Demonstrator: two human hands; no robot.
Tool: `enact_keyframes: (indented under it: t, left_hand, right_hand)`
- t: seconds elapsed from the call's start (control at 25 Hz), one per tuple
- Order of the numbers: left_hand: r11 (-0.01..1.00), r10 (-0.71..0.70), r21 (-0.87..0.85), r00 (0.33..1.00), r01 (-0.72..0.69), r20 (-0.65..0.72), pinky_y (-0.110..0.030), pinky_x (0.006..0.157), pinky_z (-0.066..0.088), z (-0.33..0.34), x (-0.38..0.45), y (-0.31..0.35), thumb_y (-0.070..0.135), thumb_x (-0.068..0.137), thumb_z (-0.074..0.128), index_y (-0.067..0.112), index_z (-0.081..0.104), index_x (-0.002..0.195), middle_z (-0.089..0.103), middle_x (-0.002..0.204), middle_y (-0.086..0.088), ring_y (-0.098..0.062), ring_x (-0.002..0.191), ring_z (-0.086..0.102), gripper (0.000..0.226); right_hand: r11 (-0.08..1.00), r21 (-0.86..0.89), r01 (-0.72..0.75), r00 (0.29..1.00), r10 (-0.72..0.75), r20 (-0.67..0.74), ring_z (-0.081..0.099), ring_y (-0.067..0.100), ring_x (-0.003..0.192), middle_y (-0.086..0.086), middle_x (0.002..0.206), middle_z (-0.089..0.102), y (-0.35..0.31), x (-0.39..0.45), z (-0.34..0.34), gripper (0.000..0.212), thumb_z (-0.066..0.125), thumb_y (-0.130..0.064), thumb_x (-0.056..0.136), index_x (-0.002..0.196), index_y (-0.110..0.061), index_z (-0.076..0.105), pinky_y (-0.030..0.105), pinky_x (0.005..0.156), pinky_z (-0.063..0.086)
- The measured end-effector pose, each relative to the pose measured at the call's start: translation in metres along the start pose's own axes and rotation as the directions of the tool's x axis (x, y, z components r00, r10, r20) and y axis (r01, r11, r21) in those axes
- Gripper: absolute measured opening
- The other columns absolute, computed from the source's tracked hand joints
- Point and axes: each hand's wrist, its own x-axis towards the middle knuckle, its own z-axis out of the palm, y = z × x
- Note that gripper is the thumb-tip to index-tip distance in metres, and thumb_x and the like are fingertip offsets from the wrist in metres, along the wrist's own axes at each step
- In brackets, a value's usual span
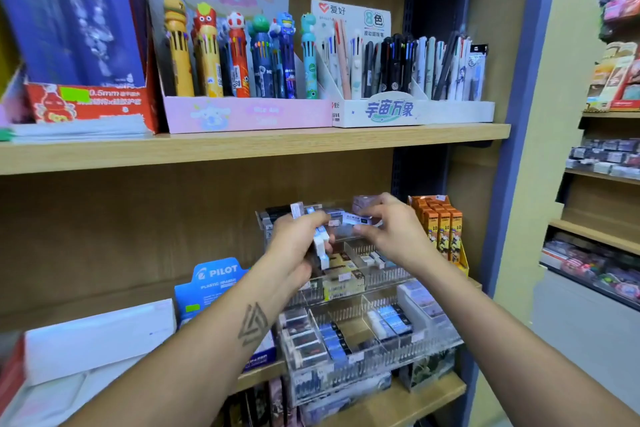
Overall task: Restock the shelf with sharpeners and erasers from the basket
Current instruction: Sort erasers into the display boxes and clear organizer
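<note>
My left hand [297, 246] grips a bundle of white and blue erasers [320, 242] in front of a clear tiered acrylic display [388, 274] on the lower shelf. My right hand [389, 230] pinches a single eraser [356, 218] by its end, holding it over the display's top tier. The display's lower compartments hold several rows of sleeved erasers [391, 321]. No basket is in view.
An orange box of pencils [443, 229] stands right of the display. A blue Pilot eraser box [211, 284] and white boxes [97, 340] sit to the left. The upper shelf [242, 144] carries pen displays. Another shelving unit [602, 184] stands at far right.
</note>
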Motion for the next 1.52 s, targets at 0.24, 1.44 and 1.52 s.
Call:
enact_keyframes:
  t: [0.24, 1.44, 1.52]
  left_hand:
    - [0.939, -0.297, -0.134, 0.943, 0.317, 0.15, -0.018, 0.034, 0.046, -0.023, 0.019, 0.027, 0.019, 0.097, 0.058, 0.004, 0.056, 0.081, 0.06, 0.056, -0.014, -0.021, 0.043, 0.059, 0.022]
    - [0.93, -0.252, -0.113, 0.828, 0.351, 0.501, -0.011, 0.03, 0.018, -0.045, 0.003, -0.023, 0.027, 0.089, 0.064, 0.006, 0.062, 0.096, 0.048, 0.075, -0.007, -0.006, 0.044, 0.038, 0.022]
    - [0.926, -0.251, -0.124, 0.828, 0.356, 0.501, -0.011, 0.031, 0.017, -0.042, -0.001, -0.023, 0.023, 0.088, 0.065, 0.006, 0.063, 0.095, 0.048, 0.074, -0.007, -0.006, 0.044, 0.038, 0.019]
  right_hand:
    - [0.945, -0.279, -0.169, 0.98, 0.19, 0.05, 0.067, 0.025, 0.09, 0.006, 0.1, 0.071, 0.002, 0.086, 0.025, 0.023, 0.078, -0.028, 0.081, 0.102, -0.019, 0.072, 0.031, 0.074, 0.054]
    - [0.529, 0.806, -0.266, 0.916, -0.121, 0.382, 0.067, 0.025, 0.089, 0.015, 0.092, 0.07, -0.014, -0.006, 0.001, 0.029, 0.075, 0.01, 0.076, 0.103, 0.001, 0.069, 0.03, 0.08, 0.056]
    - [0.55, 0.797, -0.249, 0.909, -0.152, 0.388, 0.067, 0.024, 0.091, 0.013, 0.094, 0.07, -0.015, -0.01, 0.0, 0.029, 0.075, 0.009, 0.077, 0.102, -0.001, 0.066, 0.032, 0.083, 0.055]
